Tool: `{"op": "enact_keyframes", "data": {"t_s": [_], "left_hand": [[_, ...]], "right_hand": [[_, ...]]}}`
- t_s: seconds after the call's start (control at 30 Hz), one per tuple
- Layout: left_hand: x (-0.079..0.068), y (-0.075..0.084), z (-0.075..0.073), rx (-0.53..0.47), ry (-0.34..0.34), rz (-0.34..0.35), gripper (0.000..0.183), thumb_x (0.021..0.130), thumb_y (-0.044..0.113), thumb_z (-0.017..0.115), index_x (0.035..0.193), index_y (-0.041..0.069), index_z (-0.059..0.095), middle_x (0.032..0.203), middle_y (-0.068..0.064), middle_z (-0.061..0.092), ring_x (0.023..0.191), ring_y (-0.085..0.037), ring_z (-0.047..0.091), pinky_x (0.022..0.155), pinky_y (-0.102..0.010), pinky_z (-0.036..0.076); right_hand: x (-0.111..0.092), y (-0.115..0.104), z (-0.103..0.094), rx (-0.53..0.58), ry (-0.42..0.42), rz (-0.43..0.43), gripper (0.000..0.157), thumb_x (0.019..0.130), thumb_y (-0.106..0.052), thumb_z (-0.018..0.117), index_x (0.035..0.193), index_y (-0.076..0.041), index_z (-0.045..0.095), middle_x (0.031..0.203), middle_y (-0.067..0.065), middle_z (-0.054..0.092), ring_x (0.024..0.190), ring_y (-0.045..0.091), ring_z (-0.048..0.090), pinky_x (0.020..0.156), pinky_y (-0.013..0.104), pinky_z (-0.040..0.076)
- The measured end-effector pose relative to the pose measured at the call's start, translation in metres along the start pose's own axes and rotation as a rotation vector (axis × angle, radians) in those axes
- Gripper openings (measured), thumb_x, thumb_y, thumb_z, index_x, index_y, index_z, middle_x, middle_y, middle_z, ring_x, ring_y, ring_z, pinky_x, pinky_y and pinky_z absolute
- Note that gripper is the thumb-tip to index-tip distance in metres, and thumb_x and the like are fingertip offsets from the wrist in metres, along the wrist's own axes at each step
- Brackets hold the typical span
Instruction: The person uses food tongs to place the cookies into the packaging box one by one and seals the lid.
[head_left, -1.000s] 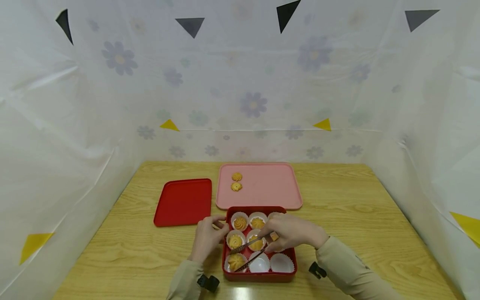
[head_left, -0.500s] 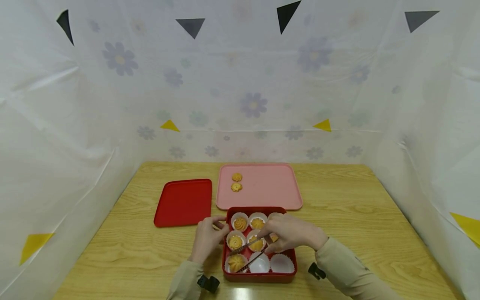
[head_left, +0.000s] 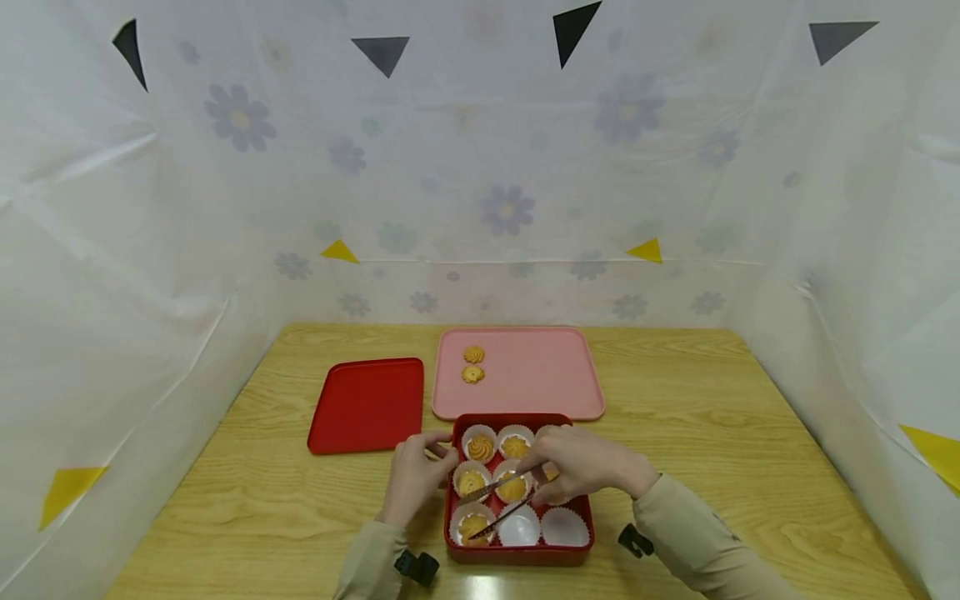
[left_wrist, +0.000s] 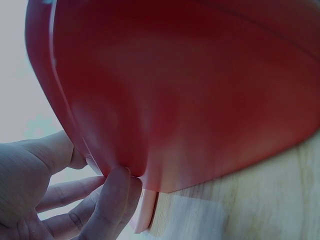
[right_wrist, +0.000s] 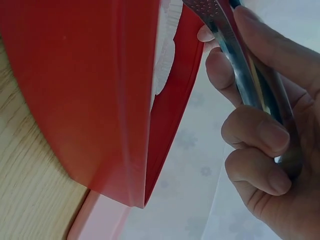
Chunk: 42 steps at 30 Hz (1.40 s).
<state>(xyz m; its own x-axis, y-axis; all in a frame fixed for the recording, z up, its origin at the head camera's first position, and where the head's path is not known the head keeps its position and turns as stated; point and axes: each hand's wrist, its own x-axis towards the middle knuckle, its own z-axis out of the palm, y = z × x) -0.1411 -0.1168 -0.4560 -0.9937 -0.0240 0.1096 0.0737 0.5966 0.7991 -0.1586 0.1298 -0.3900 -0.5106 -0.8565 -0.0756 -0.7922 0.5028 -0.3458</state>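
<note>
A red box holds white paper cups in rows, several with piped cookies in them. My left hand grips its far left corner; in the left wrist view the fingertips press the outer wall while the thumb reaches over the rim. Over the box, my right hand holds metal tongs with their arms spread apart. The tong tips lie on either side of the cookie in the front left cup. Two front cups, the middle one and the right one, contain no cookie. My right hand partly hides the right column.
Behind the box lies a pink tray bearing two cookies at its left. A flat red lid rests on the wooden table to the left. White sheeting encloses the back and sides.
The front left cookie has dropped lower in its paper cup, and the tong arms now stand apart around it. Both hands have stayed almost in place.
</note>
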Motion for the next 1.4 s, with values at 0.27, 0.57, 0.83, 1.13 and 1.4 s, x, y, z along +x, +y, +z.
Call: {"op": "enact_keyframes", "data": {"t_s": [0.27, 0.57, 0.83, 1.13, 1.4], "left_hand": [[0.000, -0.001, 0.001, 0.006, 0.000, -0.001, 0.023, 0.075, 0.017, 0.064, 0.097, 0.010, 0.068, 0.071, -0.006, 0.066, 0.052, -0.005, 0.055, 0.045, -0.021, 0.044], [0.000, -0.001, 0.001, 0.001, 0.003, -0.006, 0.024, 0.075, 0.016, 0.064, 0.097, 0.009, 0.068, 0.070, -0.005, 0.066, 0.050, -0.005, 0.054, 0.043, -0.021, 0.044], [0.000, 0.000, 0.001, -0.006, -0.005, -0.005, 0.024, 0.076, 0.015, 0.063, 0.098, 0.008, 0.068, 0.071, -0.007, 0.066, 0.049, -0.006, 0.055, 0.043, -0.021, 0.045], [0.000, 0.000, 0.001, -0.001, 0.001, -0.002, 0.024, 0.075, 0.014, 0.064, 0.098, 0.009, 0.068, 0.070, -0.007, 0.066, 0.050, -0.006, 0.055, 0.044, -0.021, 0.045], [0.000, -0.001, 0.001, -0.016, -0.011, -0.016, 0.024, 0.076, 0.015, 0.063, 0.098, 0.008, 0.068, 0.071, -0.007, 0.066, 0.049, -0.006, 0.055, 0.043, -0.020, 0.046]], "right_hand": [[-0.002, 0.008, 0.001, 0.117, 0.002, -0.002, 0.024, 0.076, -0.035, 0.067, 0.099, -0.029, 0.065, 0.068, -0.019, 0.053, 0.068, 0.003, 0.050, 0.060, 0.014, 0.039], [-0.009, 0.036, 0.012, 0.432, 0.046, -0.071, 0.025, 0.078, -0.033, 0.065, 0.100, -0.023, 0.066, 0.092, 0.003, 0.063, 0.066, 0.005, 0.048, 0.055, 0.016, 0.043], [-0.013, 0.052, 0.015, 0.570, 0.077, -0.041, 0.027, 0.081, -0.028, 0.062, 0.108, -0.021, 0.063, 0.085, -0.002, 0.063, 0.064, 0.005, 0.047, 0.052, 0.017, 0.040], [-0.016, 0.061, 0.017, 0.654, 0.133, 0.186, 0.046, 0.080, -0.035, 0.062, 0.120, -0.011, 0.057, 0.113, 0.007, 0.062, 0.071, 0.002, 0.051, 0.058, 0.020, 0.044], [-0.012, 0.061, 0.017, 0.729, 0.225, 0.234, 0.043, 0.083, -0.034, 0.059, 0.118, -0.010, 0.057, 0.108, 0.007, 0.064, 0.091, 0.013, 0.058, 0.069, 0.029, 0.049]]}}
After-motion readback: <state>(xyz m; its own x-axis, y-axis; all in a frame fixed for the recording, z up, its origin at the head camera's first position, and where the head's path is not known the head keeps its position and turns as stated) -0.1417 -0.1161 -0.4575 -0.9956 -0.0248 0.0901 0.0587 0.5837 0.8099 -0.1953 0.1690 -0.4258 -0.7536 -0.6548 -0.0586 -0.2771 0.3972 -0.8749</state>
